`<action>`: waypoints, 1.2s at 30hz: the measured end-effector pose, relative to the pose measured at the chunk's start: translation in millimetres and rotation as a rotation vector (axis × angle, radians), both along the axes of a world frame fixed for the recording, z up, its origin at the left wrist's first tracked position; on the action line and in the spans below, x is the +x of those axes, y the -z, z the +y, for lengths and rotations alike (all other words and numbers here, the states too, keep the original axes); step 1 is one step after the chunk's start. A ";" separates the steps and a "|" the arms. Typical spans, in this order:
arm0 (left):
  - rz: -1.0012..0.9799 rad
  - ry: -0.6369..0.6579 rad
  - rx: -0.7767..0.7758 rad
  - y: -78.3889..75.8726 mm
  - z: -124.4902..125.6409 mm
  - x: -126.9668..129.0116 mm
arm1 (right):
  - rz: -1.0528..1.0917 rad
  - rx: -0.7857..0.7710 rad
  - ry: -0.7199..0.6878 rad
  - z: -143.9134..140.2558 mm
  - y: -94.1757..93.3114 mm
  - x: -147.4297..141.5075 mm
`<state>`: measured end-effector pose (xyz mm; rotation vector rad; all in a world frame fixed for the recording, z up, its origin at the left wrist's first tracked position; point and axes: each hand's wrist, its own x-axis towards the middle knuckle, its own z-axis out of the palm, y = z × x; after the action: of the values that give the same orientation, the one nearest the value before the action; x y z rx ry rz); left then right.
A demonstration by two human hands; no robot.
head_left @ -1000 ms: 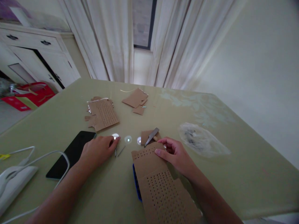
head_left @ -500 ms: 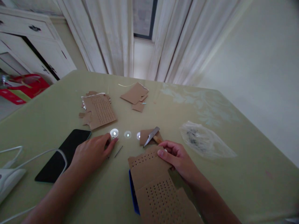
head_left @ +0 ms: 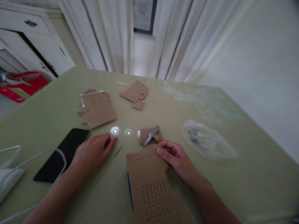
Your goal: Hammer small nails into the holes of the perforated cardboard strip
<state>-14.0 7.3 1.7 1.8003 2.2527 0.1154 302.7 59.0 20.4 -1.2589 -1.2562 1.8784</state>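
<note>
two hands (head_left: 93,151) maybe pinning cardboard (head_left: 149,177).

home room: white drawer cabinet (head_left: 25,40) far left, long white curtains (head_left: 116,34) over window (head_left: 143,15), green table (head_left: 233,174).

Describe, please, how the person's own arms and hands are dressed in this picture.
Both forearms are bare, with no sleeves in view. The left hand and right hand wear no gloves, and no rings, watch or bracelets are visible on either.
</note>
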 end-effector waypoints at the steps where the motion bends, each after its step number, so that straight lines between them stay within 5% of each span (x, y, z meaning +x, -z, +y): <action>1: -0.018 0.003 0.027 1.0 -0.2 0.0 | 0.005 0.002 -0.002 -0.2 -0.4 0.1; 7: -0.217 0.014 0.355 0.9 -1.8 1.7 | -0.014 0.039 -0.018 -0.9 -2.1 1.6; 15: -0.883 0.003 0.747 -18.7 -16.0 22.2 | -0.050 0.113 -0.032 0.2 2.6 0.5; 24: -1.176 0.064 0.656 -26.2 -26.7 37.1 | -0.051 0.119 -0.015 -1.7 3.1 -0.6; 36: -1.248 -0.035 0.605 -21.0 -29.6 41.5 | -0.024 0.047 0.029 -3.0 0.8 -4.3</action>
<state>27.4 -22.2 22.8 1.2204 1.3363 1.5510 298.4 56.0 19.6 -1.2721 -1.2801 1.8087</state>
